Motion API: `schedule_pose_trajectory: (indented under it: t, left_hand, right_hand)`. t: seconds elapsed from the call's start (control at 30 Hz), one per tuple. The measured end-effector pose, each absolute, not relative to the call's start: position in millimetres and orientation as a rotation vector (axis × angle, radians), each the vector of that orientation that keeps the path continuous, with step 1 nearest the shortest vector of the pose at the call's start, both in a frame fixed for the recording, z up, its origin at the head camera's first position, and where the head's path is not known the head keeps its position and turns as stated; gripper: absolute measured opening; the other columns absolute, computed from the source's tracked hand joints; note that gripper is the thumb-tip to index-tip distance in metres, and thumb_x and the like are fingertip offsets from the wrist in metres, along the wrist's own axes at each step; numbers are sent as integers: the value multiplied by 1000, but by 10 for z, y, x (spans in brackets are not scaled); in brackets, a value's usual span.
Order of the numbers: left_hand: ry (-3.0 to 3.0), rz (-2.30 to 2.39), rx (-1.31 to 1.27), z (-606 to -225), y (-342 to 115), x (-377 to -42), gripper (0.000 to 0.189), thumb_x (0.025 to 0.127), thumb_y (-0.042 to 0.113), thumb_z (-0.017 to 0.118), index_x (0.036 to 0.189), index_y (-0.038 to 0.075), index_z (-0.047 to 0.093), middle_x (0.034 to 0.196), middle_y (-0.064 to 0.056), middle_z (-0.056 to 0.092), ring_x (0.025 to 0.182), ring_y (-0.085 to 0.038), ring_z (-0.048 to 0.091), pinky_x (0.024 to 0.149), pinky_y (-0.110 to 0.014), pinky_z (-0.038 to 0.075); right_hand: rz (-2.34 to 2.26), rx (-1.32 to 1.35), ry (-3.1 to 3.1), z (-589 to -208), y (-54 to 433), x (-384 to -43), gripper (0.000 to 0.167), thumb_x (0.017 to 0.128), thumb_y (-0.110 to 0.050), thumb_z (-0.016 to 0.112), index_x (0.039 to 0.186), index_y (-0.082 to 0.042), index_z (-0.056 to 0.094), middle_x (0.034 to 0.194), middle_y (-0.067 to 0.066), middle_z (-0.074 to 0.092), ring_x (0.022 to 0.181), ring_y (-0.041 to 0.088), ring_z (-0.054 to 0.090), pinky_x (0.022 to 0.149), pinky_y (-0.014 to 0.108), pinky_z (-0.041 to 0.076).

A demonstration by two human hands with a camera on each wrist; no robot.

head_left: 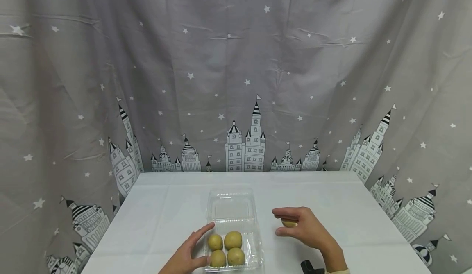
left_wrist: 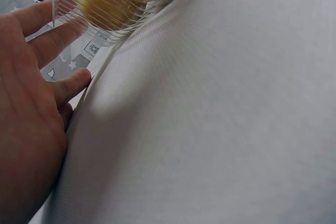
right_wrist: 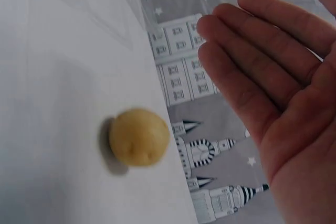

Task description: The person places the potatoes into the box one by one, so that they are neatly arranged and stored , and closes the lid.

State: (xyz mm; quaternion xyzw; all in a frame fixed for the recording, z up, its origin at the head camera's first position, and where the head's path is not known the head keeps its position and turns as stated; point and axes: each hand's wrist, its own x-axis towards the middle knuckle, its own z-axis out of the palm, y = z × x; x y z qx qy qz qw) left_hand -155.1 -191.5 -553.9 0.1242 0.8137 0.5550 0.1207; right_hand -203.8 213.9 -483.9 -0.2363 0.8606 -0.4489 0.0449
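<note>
A clear plastic clamshell box (head_left: 231, 206) stands with its lid folded back, and several yellow-brown potatoes (head_left: 233, 240) sit in its near half. My left hand (head_left: 188, 251) lies along the box's left side, thumb and fingers spread. In the left wrist view, its fingertips meet the ridged plastic wall (left_wrist: 113, 38). To the right of the box, my right hand (head_left: 307, 229) hovers by a single potato (head_left: 289, 223), partly hidden behind it. The right wrist view shows this potato (right_wrist: 139, 137) on the white table, apart from the extended fingers (right_wrist: 236, 85).
A white cloth covers the table (head_left: 166, 196). Behind it and at both sides hangs a grey curtain (head_left: 206, 102) printed with stars and castles. A black device (head_left: 309, 267) shows at my right wrist.
</note>
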Motion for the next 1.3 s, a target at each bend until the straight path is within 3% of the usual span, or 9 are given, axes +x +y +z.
schedule_pose_trajectory:
  t: [0.4, 1.03, 1.3]
  left_hand:
    - [2347, 1628, 319, -5525, -1897, -1540, 86, 89, 25, 83, 167, 23, 47, 176, -14, 40, 166, -59, 11, 126, -83, -6]
    - [2337, 1630, 281, -5514, -1874, -1542, 86, 89, 26, 83, 167, 24, 48, 177, -13, 39, 166, -57, 12, 126, -82, -7]
    - [2338, 1633, 325, -5503, -1871, -1549, 86, 89, 24, 82, 167, 22, 46, 177, -13, 39, 166, -57, 13, 127, -82, -7]
  right_hand:
    - [-1507, -719, 2540, -4858, 2596, -2017, 53, 93, -25, 89, 138, -2, 73, 139, 19, 75, 127, 37, 74, 107, 41, 62]
    - [-1448, -548, 2643, -5010, 2879, -2150, 56, 92, -23, 90, 139, 2, 72, 139, 25, 74, 126, 30, 76, 106, 45, 63]
    - [-1467, -451, 2592, -5091, 2910, -2225, 59, 91, -20, 90, 141, 3, 69, 142, 24, 72, 131, 39, 72, 108, 43, 61]
